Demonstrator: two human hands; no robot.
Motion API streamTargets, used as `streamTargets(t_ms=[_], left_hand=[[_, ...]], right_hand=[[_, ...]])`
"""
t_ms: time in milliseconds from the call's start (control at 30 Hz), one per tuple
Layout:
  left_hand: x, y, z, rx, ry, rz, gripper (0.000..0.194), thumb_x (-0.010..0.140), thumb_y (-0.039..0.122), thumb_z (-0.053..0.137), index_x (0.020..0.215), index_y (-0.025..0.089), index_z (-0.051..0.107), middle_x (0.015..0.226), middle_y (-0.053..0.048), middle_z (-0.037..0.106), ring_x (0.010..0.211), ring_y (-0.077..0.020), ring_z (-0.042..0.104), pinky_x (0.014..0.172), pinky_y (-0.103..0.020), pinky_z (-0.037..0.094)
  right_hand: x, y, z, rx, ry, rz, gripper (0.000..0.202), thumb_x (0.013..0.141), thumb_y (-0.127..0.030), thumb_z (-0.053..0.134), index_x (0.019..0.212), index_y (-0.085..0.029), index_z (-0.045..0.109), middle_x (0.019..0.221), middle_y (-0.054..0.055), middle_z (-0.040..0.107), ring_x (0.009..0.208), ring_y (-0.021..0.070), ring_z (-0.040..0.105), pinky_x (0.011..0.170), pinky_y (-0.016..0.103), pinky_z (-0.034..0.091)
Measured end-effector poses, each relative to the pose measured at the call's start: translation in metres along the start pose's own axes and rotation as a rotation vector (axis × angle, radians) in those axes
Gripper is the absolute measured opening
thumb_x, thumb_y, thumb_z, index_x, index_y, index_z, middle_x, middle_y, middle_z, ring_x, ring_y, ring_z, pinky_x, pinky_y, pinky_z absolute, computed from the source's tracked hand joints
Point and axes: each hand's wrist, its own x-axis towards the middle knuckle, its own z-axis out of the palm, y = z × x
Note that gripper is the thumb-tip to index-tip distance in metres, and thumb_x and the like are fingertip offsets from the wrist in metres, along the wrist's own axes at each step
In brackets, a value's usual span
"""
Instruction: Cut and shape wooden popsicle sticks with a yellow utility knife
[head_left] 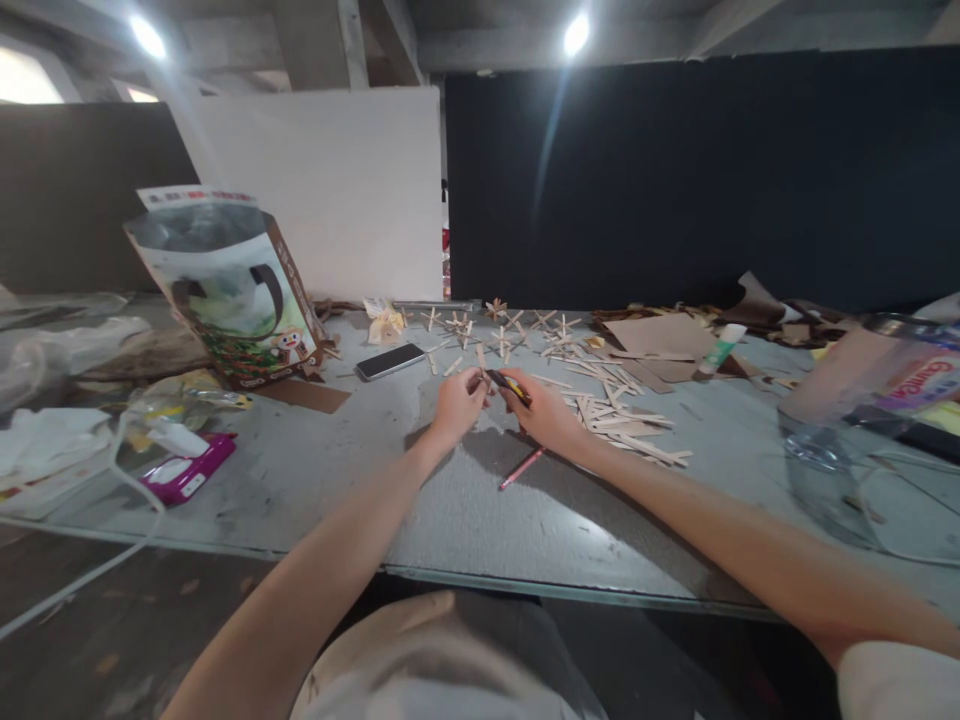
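Note:
In the middle of the table, my left hand [459, 402] is closed on a small wooden craft stick [481, 356] whose end points up past the fingers. Close on its right, my right hand [553, 414] grips a black and yellow utility knife [513, 387], its front end at the stick. Whether the blade touches the wood is too small to tell. Below my right hand lies a pink pencil [520, 469]. A loose pile of craft sticks [626, 425] spreads to the right, and several star-like shapes made of sticks [502, 340] stand behind the hands.
A phone [391, 361] lies left of the sticks, near a large printed bag [232, 290]. A magenta box [189, 468] and plastic wrappings crowd the left side. Brown cardboard [646, 338], a glue stick [721, 350] and a clear plastic container [825, 430] are on the right.

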Motion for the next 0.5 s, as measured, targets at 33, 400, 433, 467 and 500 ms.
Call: streamTargets(t_ms=[33, 400, 433, 467, 500], left_hand=[[-0.0001, -0.0002, 0.0, 0.004, 0.001, 0.004, 0.016, 0.093, 0.029, 0.062, 0.08, 0.02, 0.062, 0.065, 0.0, 0.067, 0.056, -0.0142, 0.066, 0.056, -0.024, 0.048], [-0.001, -0.0015, -0.0012, 0.073, -0.024, 0.023, 0.026, 0.096, 0.039, 0.06, 0.078, 0.021, 0.063, 0.06, 0.001, 0.062, 0.057, -0.015, 0.062, 0.058, -0.025, 0.044], [-0.0013, -0.0017, -0.0018, 0.099, -0.024, 0.033, 0.027, 0.096, 0.039, 0.059, 0.077, 0.021, 0.063, 0.059, 0.001, 0.061, 0.057, -0.0154, 0.062, 0.058, -0.025, 0.043], [-0.0016, -0.0018, -0.0022, 0.123, -0.025, 0.041, 0.028, 0.096, 0.04, 0.058, 0.076, 0.022, 0.063, 0.058, 0.001, 0.061, 0.058, -0.0158, 0.061, 0.058, -0.026, 0.043], [-0.0019, -0.0018, -0.0027, 0.141, -0.028, 0.045, 0.029, 0.097, 0.039, 0.057, 0.075, 0.022, 0.063, 0.058, 0.001, 0.061, 0.059, -0.0159, 0.061, 0.059, -0.026, 0.042]], right_hand=[[-0.0001, 0.0001, 0.0, -0.001, 0.004, -0.002, 0.039, 0.102, -0.037, 0.051, 0.135, -0.022, 0.065, 0.075, 0.003, 0.07, 0.052, 0.0187, 0.058, 0.057, 0.029, 0.043], [-0.0013, -0.0013, -0.0017, -0.025, -0.002, -0.045, 0.045, 0.103, -0.035, 0.048, 0.142, -0.019, 0.065, 0.076, 0.005, 0.072, 0.054, 0.0194, 0.06, 0.062, 0.03, 0.045], [-0.0015, -0.0014, -0.0017, -0.039, 0.002, -0.045, 0.046, 0.103, -0.035, 0.048, 0.143, -0.019, 0.065, 0.075, 0.005, 0.071, 0.054, 0.0196, 0.06, 0.061, 0.03, 0.045], [-0.0016, -0.0015, -0.0017, -0.051, 0.004, -0.046, 0.046, 0.103, -0.036, 0.048, 0.143, -0.02, 0.065, 0.074, 0.005, 0.071, 0.054, 0.0197, 0.06, 0.061, 0.029, 0.044], [-0.0018, -0.0017, -0.0017, -0.058, 0.006, -0.049, 0.046, 0.103, -0.036, 0.048, 0.143, -0.02, 0.065, 0.074, 0.005, 0.071, 0.054, 0.0197, 0.06, 0.06, 0.029, 0.044]])
